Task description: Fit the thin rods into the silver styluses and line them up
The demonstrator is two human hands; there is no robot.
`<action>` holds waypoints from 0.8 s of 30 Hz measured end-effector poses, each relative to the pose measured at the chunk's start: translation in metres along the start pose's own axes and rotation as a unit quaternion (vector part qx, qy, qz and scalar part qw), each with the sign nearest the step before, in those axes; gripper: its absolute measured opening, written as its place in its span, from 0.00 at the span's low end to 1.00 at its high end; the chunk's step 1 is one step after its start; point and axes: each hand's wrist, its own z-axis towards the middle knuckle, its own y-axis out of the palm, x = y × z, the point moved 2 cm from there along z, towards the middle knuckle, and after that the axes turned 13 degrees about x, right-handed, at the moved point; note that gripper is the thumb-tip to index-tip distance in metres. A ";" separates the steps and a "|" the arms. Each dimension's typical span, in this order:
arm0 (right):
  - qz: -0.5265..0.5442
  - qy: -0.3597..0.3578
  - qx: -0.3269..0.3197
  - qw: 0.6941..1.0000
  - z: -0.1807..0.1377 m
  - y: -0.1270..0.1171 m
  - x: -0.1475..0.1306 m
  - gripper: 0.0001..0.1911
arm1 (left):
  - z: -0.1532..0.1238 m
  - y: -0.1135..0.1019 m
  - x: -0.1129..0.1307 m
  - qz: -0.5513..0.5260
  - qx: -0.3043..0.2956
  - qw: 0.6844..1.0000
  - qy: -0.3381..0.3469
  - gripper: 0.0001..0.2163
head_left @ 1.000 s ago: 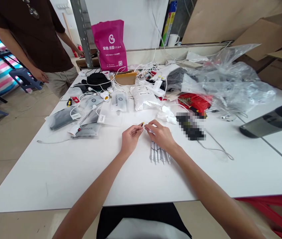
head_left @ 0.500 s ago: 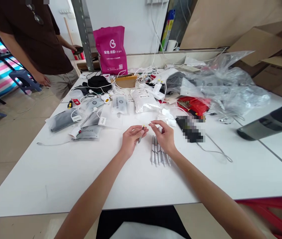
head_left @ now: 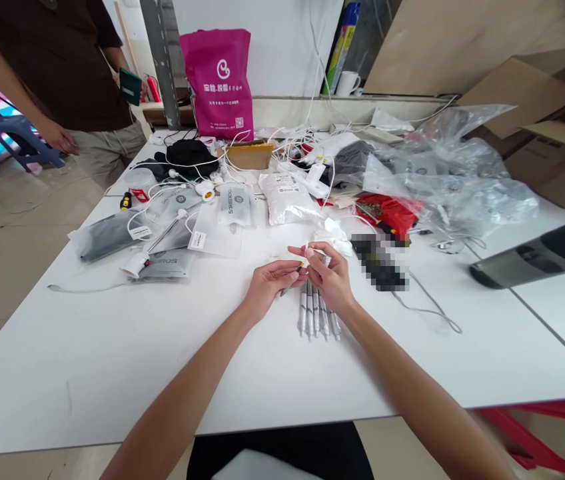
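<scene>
My left hand [head_left: 271,287] is closed on a slim dark grey pen piece [head_left: 285,291] with a small yellow tip. Right beside it, my right hand [head_left: 330,272] is in a pinch, thumb and forefinger close to that yellow tip. Something small and whitish shows at its fingertips, too small to name. Under and in front of my right hand lies a row of several silver-and-clear pens [head_left: 309,317], their far ends partly hidden by the fingers.
Bagged devices [head_left: 112,233] and white cables lie at left. A white package [head_left: 287,199], a red bag [head_left: 392,213] and clear plastic [head_left: 462,180] fill the back. A dark tumbler [head_left: 532,257] lies at right. Another person [head_left: 57,67] stands at far left.
My hands have come together, the left one moving right with the pen piece, whose yellow tip is now beside my right fingers. The standing person's hand now holds up a dark green object.
</scene>
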 end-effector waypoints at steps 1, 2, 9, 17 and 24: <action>-0.001 0.002 0.001 1.000 0.000 0.000 0.000 0.21 | 0.000 0.000 0.000 0.001 -0.003 1.000 0.001 0.17; -0.002 0.003 0.000 1.000 0.000 0.000 0.001 0.21 | 0.000 0.000 0.000 0.001 -0.004 1.000 0.001 0.16; 0.037 0.047 -0.010 0.998 -0.005 0.005 0.003 0.18 | -0.005 0.001 0.004 -0.029 -0.036 0.999 -0.013 0.17; 0.067 0.132 -0.061 0.987 -0.018 0.013 0.004 0.19 | -0.014 0.005 0.010 -0.026 -0.045 0.997 -0.060 0.20; 0.050 0.125 -0.063 0.989 -0.023 0.015 0.002 0.19 | -0.014 0.002 0.009 -0.022 -0.014 0.998 -0.055 0.20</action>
